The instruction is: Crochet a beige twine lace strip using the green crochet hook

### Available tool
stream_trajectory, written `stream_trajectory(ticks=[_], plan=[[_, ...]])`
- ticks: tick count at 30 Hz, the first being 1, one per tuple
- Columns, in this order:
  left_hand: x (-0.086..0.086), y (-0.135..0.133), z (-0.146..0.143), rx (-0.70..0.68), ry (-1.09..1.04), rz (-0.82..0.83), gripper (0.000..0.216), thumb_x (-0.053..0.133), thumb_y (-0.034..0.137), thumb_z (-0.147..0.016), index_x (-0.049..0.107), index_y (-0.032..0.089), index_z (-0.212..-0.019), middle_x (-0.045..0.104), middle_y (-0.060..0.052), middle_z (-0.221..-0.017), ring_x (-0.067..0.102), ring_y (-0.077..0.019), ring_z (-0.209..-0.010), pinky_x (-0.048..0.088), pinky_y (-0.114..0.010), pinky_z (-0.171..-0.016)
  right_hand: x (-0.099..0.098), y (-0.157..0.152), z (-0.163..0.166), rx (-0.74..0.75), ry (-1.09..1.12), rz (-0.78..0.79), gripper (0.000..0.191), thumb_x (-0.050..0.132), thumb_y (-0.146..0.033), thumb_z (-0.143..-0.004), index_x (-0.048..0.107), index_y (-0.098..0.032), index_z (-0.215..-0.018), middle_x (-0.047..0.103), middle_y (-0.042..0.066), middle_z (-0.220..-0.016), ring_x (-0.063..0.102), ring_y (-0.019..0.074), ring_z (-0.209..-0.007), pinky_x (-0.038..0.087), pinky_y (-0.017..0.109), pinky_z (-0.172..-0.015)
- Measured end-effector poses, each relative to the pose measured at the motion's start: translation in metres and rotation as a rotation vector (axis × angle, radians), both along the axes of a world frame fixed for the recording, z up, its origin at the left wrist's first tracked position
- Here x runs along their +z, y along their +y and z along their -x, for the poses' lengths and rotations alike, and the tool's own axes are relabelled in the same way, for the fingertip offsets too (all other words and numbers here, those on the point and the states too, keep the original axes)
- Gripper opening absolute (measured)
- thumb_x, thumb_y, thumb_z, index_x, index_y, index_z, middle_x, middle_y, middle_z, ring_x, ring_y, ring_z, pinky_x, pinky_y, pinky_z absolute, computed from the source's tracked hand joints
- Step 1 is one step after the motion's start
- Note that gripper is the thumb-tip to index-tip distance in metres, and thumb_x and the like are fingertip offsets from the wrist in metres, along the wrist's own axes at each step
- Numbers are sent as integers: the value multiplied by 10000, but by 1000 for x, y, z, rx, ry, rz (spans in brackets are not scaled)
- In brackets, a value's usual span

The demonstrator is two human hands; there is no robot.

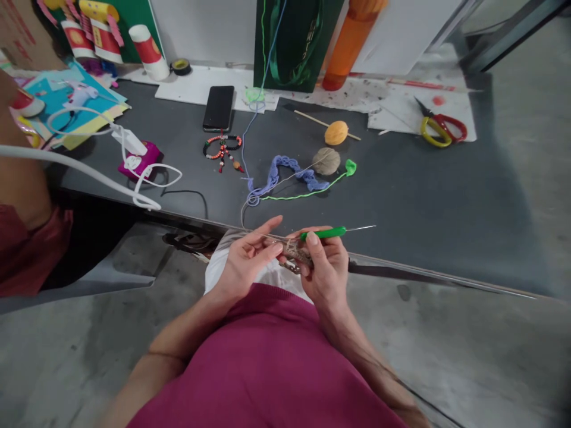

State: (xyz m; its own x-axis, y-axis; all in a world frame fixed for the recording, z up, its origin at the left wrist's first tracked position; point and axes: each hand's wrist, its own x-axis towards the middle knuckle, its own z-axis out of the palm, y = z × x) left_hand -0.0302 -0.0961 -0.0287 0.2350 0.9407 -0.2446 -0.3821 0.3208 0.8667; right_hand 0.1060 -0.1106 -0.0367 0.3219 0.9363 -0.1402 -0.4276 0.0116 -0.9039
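Note:
My right hand (328, 267) is closed round a green-handled crochet hook (332, 232), whose metal tip points right over the table edge. Under its fingers sits a small brownish crocheted piece (295, 252). My left hand (247, 261) pinches that piece and its thin tan strand, with the forefinger stretched out. The strand runs up to a grey-brown yarn ball (326, 161) on the dark table (423, 196). Both hands hover just in front of the table's near edge, above my lap.
On the table lie a lilac crochet chain (285, 172), green yarn (312, 190), an orange ball on a stick (336, 132), a beaded bracelet (222, 147), a black phone (219, 107), scissors (439, 128) and white cables (134, 172). Another person's sleeve (27, 249) is at left.

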Motion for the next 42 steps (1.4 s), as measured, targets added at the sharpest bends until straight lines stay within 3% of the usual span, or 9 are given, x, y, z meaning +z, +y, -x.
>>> stream_trajectory(ticks=[5, 9, 14, 21, 30, 36, 42], plan=[[1, 0, 4, -38, -7, -23, 646, 865, 345, -839, 681, 234, -1448, 793, -11, -879, 723, -157, -801, 578, -321, -848, 3, 1, -1, 15, 25, 5, 279, 865, -500, -801, 717, -269, -854, 763, -18, -704, 591, 109, -463, 481, 230, -418], [-5, -2, 3, -26, -10, -27, 860, 913, 250, -758, 575, 273, -1547, 807, -18, -1053, 729, -175, -990, 547, -327, -967, 3, 1, 0, 34, 7, 28, 316, 876, -517, -782, 718, -251, -846, 755, -18, -684, 542, 85, -431, 379, 180, -346], [-8, -2, 3, 11, -31, -13, 776, 892, 257, -794, 611, 268, -1517, 796, 6, -944, 726, -163, -979, 527, -328, -1003, 4, 1, -2, 71, -13, 27, 305, 863, -523, -790, 732, -254, -850, 769, -20, -685, 401, 51, -353, 313, 169, -308], [-4, 0, 3, -30, -146, 57, 813, 921, 279, -754, 621, 244, -1509, 814, -8, -944, 697, -132, -775, 549, -300, -817, 7, 1, -6, 131, 14, -3, 250, 893, -454, -771, 754, -252, -818, 787, -15, -698, 375, 39, -339, 302, 172, -313], [5, -4, 10, -70, -72, 2, 809, 815, 271, -839, 522, 221, -1592, 811, -29, -895, 719, -146, -695, 449, -281, -651, 13, -3, -7, 135, -52, -35, 244, 884, -449, -768, 752, -253, -831, 796, -3, -713, 392, 47, -345, 289, 178, -310], [9, -5, 8, -96, -97, -20, 946, 867, 206, -767, 474, 290, -1623, 790, 13, -916, 717, -141, -765, 554, -303, -799, 19, -7, -8, 107, -67, -51, 252, 896, -443, -763, 756, -242, -818, 772, -10, -677, 402, 39, -340, 303, 163, -306], [13, -7, 6, -88, -101, 2, 951, 913, 200, -737, 520, 300, -1597, 782, 16, -892, 732, -157, -884, 563, -310, -897, 16, -12, -12, 156, -101, -70, 213, 876, -421, -817, 760, -249, -864, 805, 6, -752, 410, 48, -367, 346, 186, -334]])
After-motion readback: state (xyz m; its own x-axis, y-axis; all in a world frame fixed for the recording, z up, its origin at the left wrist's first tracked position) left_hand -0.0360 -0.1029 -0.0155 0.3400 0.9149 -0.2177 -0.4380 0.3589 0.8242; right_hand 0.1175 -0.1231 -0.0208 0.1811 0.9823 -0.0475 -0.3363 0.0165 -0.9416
